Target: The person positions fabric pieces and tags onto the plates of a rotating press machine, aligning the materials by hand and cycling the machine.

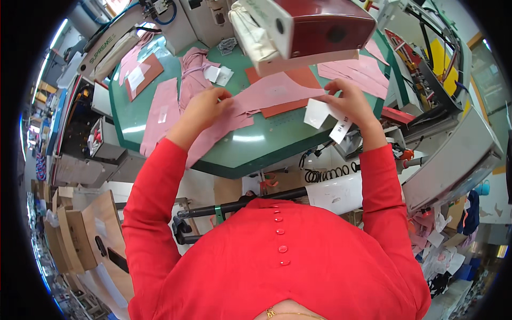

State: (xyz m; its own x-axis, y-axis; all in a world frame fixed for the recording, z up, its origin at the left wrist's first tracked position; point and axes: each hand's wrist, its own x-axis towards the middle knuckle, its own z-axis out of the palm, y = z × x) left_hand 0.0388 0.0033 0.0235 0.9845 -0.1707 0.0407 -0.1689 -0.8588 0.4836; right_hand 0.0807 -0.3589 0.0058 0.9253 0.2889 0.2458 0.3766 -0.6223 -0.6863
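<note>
A curved pink fabric piece [274, 92] stretches between my two hands, over an orange-brown pad [285, 109] on the green table. My left hand [209, 108] is closed, fingertips pinching the left end of the piece. More pink fabric [221, 132] lies beneath that hand and runs toward the near table edge. At the other end my right hand [348, 104] pinches the narrow tip between thumb and fingers. White paper slips [317, 113] show just under the right hand; whether it grips them too, I cannot tell.
A dark red and white machine head [325, 29] overhangs the pad. Pink pieces [357, 72] lie stacked at the right, others [161, 109] at the left. A second orange-brown pad [145, 76] rests far left, near another machine arm [109, 48]. The green table [240, 154] has an angled near edge.
</note>
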